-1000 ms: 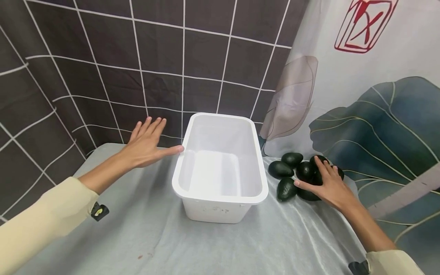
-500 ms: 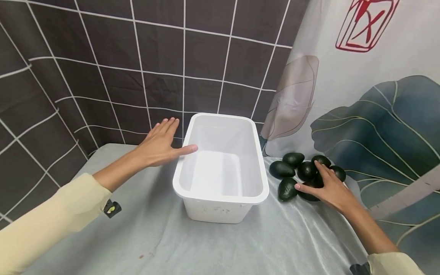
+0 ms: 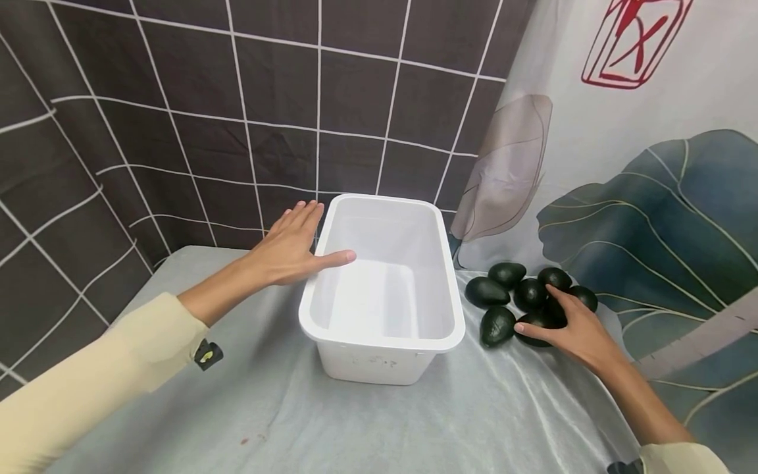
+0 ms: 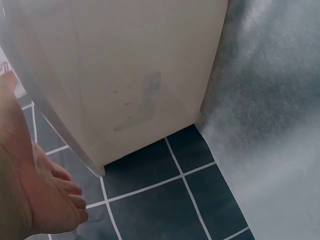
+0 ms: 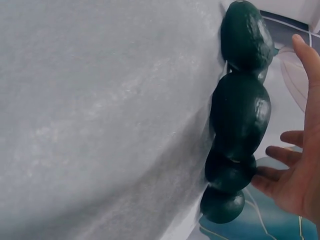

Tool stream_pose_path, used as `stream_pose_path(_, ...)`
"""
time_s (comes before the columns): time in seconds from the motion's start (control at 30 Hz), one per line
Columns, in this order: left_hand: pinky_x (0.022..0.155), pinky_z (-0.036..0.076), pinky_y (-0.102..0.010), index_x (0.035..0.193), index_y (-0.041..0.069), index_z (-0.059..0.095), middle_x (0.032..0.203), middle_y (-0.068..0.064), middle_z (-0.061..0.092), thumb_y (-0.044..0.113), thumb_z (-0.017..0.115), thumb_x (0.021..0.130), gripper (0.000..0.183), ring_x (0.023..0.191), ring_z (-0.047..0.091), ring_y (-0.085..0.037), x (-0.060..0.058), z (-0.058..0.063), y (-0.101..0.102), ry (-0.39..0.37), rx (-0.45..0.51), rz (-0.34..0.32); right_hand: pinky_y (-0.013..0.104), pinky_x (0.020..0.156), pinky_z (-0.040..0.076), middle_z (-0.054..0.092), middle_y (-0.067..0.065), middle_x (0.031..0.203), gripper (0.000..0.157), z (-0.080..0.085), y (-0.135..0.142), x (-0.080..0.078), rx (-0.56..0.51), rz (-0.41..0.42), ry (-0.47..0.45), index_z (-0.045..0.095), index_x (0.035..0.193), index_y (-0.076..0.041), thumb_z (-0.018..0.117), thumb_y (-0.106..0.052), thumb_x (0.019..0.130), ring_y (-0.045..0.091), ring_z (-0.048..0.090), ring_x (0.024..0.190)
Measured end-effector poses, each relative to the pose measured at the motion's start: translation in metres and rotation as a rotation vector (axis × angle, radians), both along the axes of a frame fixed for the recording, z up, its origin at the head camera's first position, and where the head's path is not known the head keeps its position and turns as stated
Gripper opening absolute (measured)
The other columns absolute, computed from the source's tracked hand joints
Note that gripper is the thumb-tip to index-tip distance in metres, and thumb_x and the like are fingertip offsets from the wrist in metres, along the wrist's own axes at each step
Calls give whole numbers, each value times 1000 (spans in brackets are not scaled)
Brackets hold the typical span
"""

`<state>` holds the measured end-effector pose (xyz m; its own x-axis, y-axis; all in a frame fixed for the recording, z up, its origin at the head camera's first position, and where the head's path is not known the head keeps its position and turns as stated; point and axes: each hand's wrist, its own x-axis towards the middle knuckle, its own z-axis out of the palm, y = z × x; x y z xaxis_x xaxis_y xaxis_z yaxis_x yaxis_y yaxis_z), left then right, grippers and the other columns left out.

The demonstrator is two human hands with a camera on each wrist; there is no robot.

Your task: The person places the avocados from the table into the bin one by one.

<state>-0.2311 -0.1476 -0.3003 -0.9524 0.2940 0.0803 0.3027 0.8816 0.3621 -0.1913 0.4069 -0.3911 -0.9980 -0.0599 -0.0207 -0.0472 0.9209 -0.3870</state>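
A white plastic tub (image 3: 379, 343) stands in the middle of the head view, with nothing inside it. My left hand (image 3: 287, 257) is at its left side, fingers straight and thumb stretched over the rim. The left wrist view shows the tub's outer wall (image 4: 130, 65) beside that hand (image 4: 40, 195). To the tub's right lies a cluster of several dark green avocados (image 3: 497, 326). Over the near right part of the cluster, my right hand (image 3: 583, 332) spreads its thumb and fingers. In the right wrist view its lower fingers come right up to one avocado (image 5: 231, 172).
A grey cloth (image 3: 249, 395) covers the table. Behind stands a dark backdrop with white grid lines (image 3: 272, 79). At the right hangs a pale curtain (image 3: 568, 158) with a blue leaf print, close behind the avocados.
My left hand has moved right, its thumb now farther over the tub's rim. My right hand has drawn slightly nearer to me, uncovering more of the avocados at the back.
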Motion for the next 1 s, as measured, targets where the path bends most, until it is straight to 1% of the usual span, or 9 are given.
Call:
stream_pose_path(0.13, 147, 1, -55, 181, 2, 9, 191, -20, 9, 86, 58, 96, 129, 180, 2, -39, -3, 0, 7, 3, 1, -10, 88, 117, 33, 29, 39, 179, 122, -2, 3, 3, -43, -2, 30, 28, 178, 0, 84, -67, 93, 68, 32, 159)
stream_pose_path(0.3, 147, -1, -53, 181, 2, 7, 191, -20, 8, 86, 59, 96, 130, 180, 1, -39, -5, 1, 16, -1, 2, -17, 83, 116, 39, 43, 35, 174, 109, -5, 6, 7, -91, 4, 62, 41, 174, -4, 86, -63, 94, 63, 42, 156)
stream_pose_path(0.47, 147, -3, -52, 182, 3, 6, 192, -18, 5, 88, 57, 96, 131, 180, -1, -37, -6, -1, 19, -22, -8, -22, 71, 114, 47, 55, 29, 168, 100, -8, 8, 10, -133, 23, 59, 51, 169, -7, 90, -58, 93, 55, 55, 150)
stream_pose_path(0.5, 147, -3, -53, 181, 3, 7, 192, -18, 5, 88, 58, 96, 132, 180, -2, -37, -6, -1, 20, -23, -10, -24, 63, 114, 49, 56, 28, 168, 98, -8, 8, 10, -138, 27, 55, 52, 168, -7, 90, -57, 93, 54, 56, 150)
stream_pose_path(0.6, 147, -3, -53, 181, 2, 6, 192, -18, 3, 89, 58, 95, 133, 180, -3, -37, -7, -2, 21, -28, -13, -30, 27, 109, 51, 60, 25, 166, 94, -9, 10, 10, -144, 42, 59, 55, 166, -7, 92, -54, 93, 52, 59, 148)
stream_pose_path(0.67, 147, -4, -54, 181, 1, 5, 192, -18, 1, 89, 58, 94, 134, 180, -4, -37, -9, -3, 21, -35, -19, -33, 8, 96, 44, 62, 25, 164, 93, -10, 12, 10, -143, 51, 64, 57, 164, -7, 93, -52, 92, 51, 61, 147)
stream_pose_path(0.73, 147, -4, -53, 181, 1, 3, 192, -18, 0, 89, 57, 95, 135, 180, -5, -36, -9, -3, 21, -47, -28, -32, -3, 88, 35, 63, 26, 162, 92, -11, 13, 10, -148, 59, 62, 59, 162, -5, 94, -51, 91, 52, 62, 145)
stream_pose_path(0.9, 147, -4, -53, 180, -1, 1, 192, -19, -4, 87, 53, 98, 131, 180, -8, -35, -10, 0, 24, -83, -28, -28, -3, 88, 36, 63, 29, 160, 90, -13, 14, 10, -136, 81, 55, 62, 159, -4, 97, -47, 89, 57, 63, 143)
stream_pose_path(1.0, 147, -6, -53, 179, -3, -1, 191, -21, -9, 84, 49, 101, 127, 180, -10, -36, -11, 2, 27, -117, -18, -34, 6, 86, 44, 64, 32, 157, 87, -14, 17, 9, -96, 98, 59, 65, 156, -4, 99, -45, 87, 58, 67, 136)
